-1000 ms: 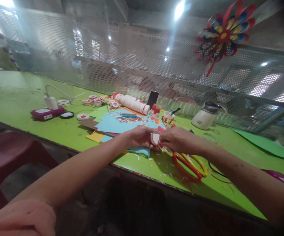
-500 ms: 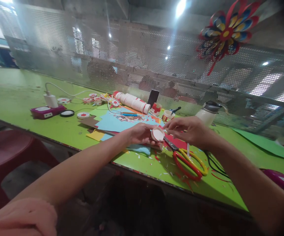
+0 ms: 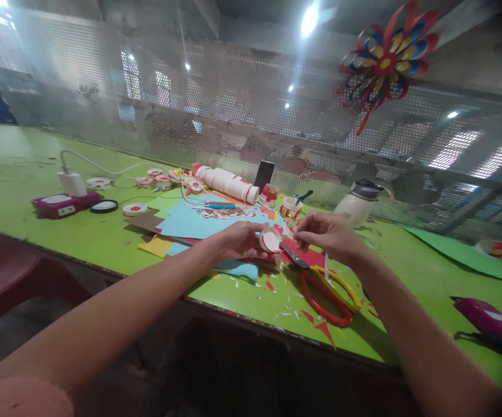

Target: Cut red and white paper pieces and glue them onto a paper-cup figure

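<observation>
My left hand (image 3: 246, 238) is closed round a short, round white paper ring (image 3: 270, 240) with a white disc inside it, its open face towards me. Just right of it, my right hand (image 3: 320, 236) has thumb and fingertips pinched together; whatever is in them is too small to make out. A pale round piece (image 3: 289, 231) shows by these fingertips, and I cannot tell if they touch it. Below the right hand lie large scissors (image 3: 326, 289) with one red and one yellow handle, their blades pointing towards the ring. Red paper (image 3: 309, 255) is under the blades.
Blue paper sheets (image 3: 185, 223), a blue pen (image 3: 221, 207) and paper scraps lie on the green table (image 3: 233, 298). Behind are a white paper roll (image 3: 229, 184), a phone (image 3: 264, 174), a decorated cup (image 3: 291, 207) and a jug (image 3: 357, 202). A purple box (image 3: 66, 204) with a charger sits left.
My right hand has drawn slightly away from the ring, leaving a wider gap. My left hand still holds the ring. The whole view has shifted a little.
</observation>
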A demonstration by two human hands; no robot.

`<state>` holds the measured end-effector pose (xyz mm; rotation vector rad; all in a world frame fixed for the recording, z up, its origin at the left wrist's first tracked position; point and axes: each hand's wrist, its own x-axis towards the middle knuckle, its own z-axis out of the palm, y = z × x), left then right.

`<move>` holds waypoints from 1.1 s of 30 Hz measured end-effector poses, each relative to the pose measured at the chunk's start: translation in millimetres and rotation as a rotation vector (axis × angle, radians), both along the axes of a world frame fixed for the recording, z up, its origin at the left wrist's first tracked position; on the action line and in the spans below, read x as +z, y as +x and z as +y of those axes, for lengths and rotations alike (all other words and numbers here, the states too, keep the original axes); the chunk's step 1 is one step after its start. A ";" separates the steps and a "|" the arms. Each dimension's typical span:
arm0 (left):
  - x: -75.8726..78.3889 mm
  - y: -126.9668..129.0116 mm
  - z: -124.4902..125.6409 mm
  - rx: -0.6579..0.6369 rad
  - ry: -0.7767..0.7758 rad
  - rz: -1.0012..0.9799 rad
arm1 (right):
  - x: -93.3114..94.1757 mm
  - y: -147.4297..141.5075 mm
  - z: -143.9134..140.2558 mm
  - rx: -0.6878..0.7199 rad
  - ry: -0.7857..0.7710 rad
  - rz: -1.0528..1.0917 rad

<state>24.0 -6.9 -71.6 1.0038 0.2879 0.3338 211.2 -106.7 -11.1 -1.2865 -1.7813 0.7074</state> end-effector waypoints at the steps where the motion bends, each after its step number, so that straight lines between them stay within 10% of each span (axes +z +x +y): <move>1: -0.2 0.3 -0.1 -0.009 0.002 0.000 | -2.6 1.5 0.5 -0.002 -0.015 -0.004; 15: -3.8 1.9 6.0 0.047 0.033 -0.028 | -16.2 0.3 0.0 -0.035 -0.162 0.192; 33: -0.9 1.7 2.5 0.018 0.024 -0.045 | -22.9 -5.2 1.2 -0.252 0.124 0.203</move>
